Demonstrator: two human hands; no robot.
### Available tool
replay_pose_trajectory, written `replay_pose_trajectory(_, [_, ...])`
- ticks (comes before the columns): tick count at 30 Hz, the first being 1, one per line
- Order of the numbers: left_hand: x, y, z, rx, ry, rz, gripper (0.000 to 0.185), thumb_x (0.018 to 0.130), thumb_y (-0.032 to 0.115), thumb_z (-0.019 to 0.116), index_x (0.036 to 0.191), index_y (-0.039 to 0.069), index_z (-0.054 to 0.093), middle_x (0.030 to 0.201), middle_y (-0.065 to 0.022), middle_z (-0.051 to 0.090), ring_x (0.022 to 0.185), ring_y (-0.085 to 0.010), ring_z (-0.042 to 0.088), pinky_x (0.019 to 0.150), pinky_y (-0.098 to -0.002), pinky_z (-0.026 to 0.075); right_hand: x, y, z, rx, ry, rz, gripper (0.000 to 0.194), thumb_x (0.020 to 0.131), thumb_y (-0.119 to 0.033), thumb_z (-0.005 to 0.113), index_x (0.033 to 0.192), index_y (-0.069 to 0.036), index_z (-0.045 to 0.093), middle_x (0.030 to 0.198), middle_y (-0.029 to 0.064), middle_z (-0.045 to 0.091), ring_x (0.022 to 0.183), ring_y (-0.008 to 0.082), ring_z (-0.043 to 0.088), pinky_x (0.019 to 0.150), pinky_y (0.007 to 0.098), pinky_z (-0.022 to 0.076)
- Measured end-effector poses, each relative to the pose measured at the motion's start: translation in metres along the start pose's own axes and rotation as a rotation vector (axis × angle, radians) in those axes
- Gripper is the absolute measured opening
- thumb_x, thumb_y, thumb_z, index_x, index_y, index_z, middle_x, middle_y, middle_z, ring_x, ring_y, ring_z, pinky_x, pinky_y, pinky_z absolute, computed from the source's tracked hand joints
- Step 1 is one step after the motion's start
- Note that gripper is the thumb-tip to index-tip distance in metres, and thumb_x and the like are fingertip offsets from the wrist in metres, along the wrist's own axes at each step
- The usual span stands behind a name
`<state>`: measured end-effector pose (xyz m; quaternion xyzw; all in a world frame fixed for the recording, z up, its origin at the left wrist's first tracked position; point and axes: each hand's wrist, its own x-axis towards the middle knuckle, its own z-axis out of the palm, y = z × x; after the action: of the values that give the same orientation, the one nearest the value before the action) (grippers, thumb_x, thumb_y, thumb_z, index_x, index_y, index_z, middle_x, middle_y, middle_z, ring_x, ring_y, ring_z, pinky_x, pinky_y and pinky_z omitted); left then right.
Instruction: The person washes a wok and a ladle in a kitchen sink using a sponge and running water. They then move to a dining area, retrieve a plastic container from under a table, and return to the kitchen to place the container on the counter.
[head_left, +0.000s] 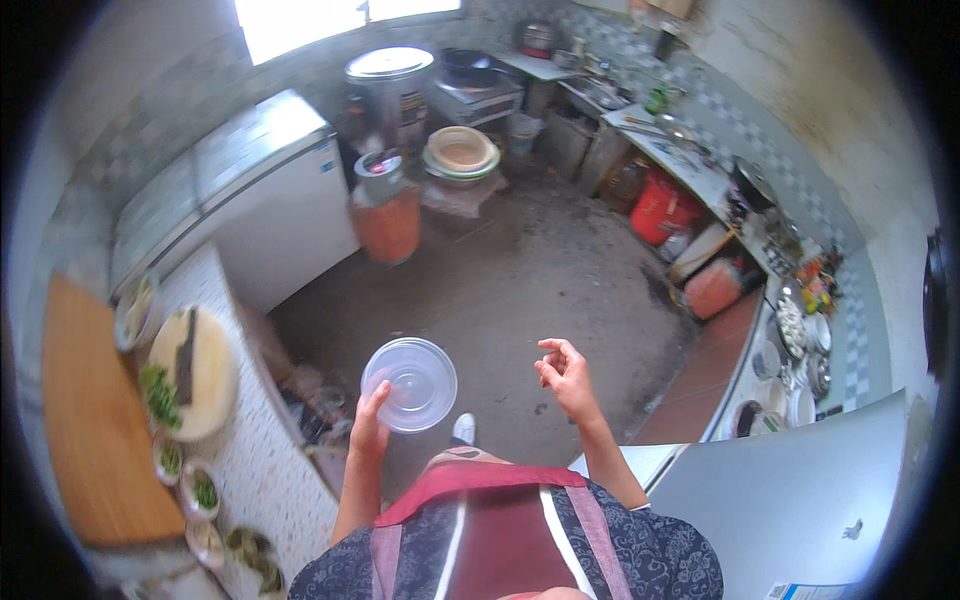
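Observation:
A clear round plastic bowl (411, 390) is gripped at its left side by my left hand (370, 427), thumb over the rim. Nothing shows inside the bowl. My right hand (566, 379) is raised over the floor, holding nothing, its fingers loosely bent and apart. To my left, a speckled counter (259, 442) carries a round wooden cutting board (214, 375). On the board lie a dark-bladed knife (185, 356) and leafy greens (160, 394). Small bowls with chopped greens, including one bowl (202, 491), line the counter's edge.
A white chest freezer (277, 210) stands ahead left, beside an orange bucket (386, 225) and stacked basins (461, 154). Along the right wall, a counter (675, 154) holds cookware, with a red bucket (664, 206) beneath. Close on my right is a refrigerator (787, 495).

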<state>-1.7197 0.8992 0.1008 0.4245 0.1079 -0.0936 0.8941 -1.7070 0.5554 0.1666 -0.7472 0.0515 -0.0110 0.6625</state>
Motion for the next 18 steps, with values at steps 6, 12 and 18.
replay_pose_trajectory(6, [0.171, -0.036, 0.106, -0.048, -0.062, -0.161, 0.043, 0.095, 0.025, 0.060, 0.132, 0.004, 0.049, 0.121, -0.0100, 0.059, 0.108, -0.0238, 0.060, 0.094, -0.0397, 0.050, 0.080, -0.032, -0.104, 0.081, 0.243, 0.100, 0.020, 0.100, -0.009, 0.051, 0.117, -0.002, 0.057, 0.077, 0.0025, 0.061, 0.062, 0.0072, 0.055, 0.057, 0.0223, 0.0459])
replay_pose_trajectory(12, [0.319, -0.073, 0.254, -0.044, -0.251, -0.374, 0.049, 0.092, 0.026, 0.064, 0.134, 0.006, 0.048, 0.116, -0.0061, 0.057, 0.105, -0.0196, 0.058, 0.090, -0.0361, 0.048, 0.130, 0.022, -0.197, -0.028, 0.499, 0.209, 0.022, 0.103, -0.012, 0.046, 0.119, -0.001, 0.057, 0.078, 0.0040, 0.062, 0.062, 0.0082, 0.056, 0.056, 0.0237, 0.0471])
replay_pose_trajectory(18, [0.447, -0.131, 0.386, -0.032, -0.333, -0.576, 0.062, 0.090, 0.040, 0.062, 0.140, 0.010, 0.043, 0.135, -0.0135, 0.052, 0.122, -0.0367, 0.053, 0.092, -0.0645, 0.044, 0.214, 0.053, -0.303, -0.039, 0.673, 0.245, 0.021, 0.103, -0.012, 0.048, 0.119, -0.003, 0.058, 0.079, 0.0032, 0.062, 0.062, 0.0069, 0.055, 0.057, 0.0224, 0.0467])
